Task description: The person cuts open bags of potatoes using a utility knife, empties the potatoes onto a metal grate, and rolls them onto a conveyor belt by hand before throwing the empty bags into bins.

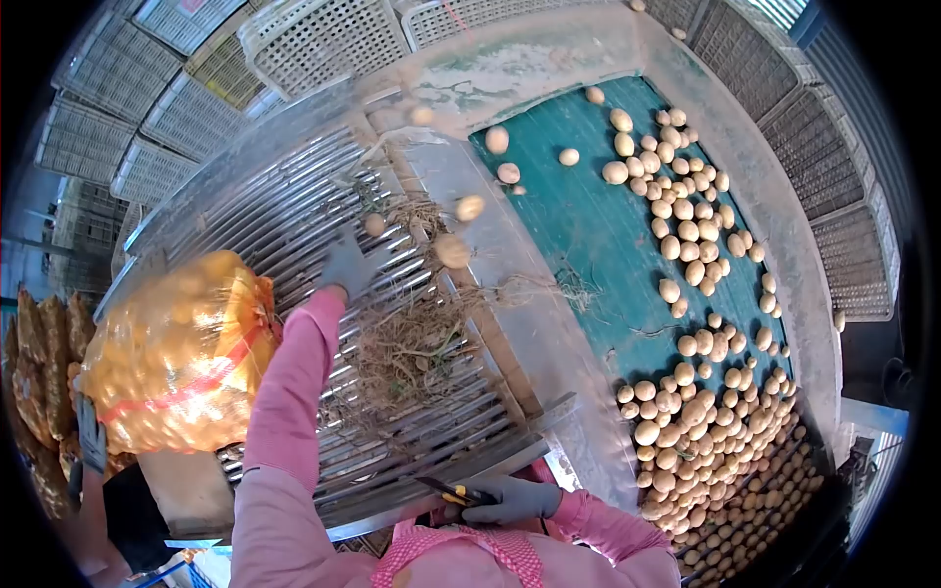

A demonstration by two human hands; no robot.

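My left hand (348,267), in a grey glove, reaches over the metal roller bars (284,201), beside a mesh bag of potatoes (176,358). Motion smears its fingers, so their pose and any contents are unclear. Dry roots and stalks (407,343) lie on the rollers to its right. Close to my body, my right hand (515,500), also gloved, is closed around a yellow and black knife (461,492) whose dark blade points left. A few potatoes (452,251) are near the rollers' right edge.
Many potatoes (686,421) lie on a green belt (549,216) at the right, behind a metal strip. A co-worker's gloved hand (91,436) touches the bag's left side. Plastic crates (323,44) line the back. Filled bags (39,363) stand at the far left.
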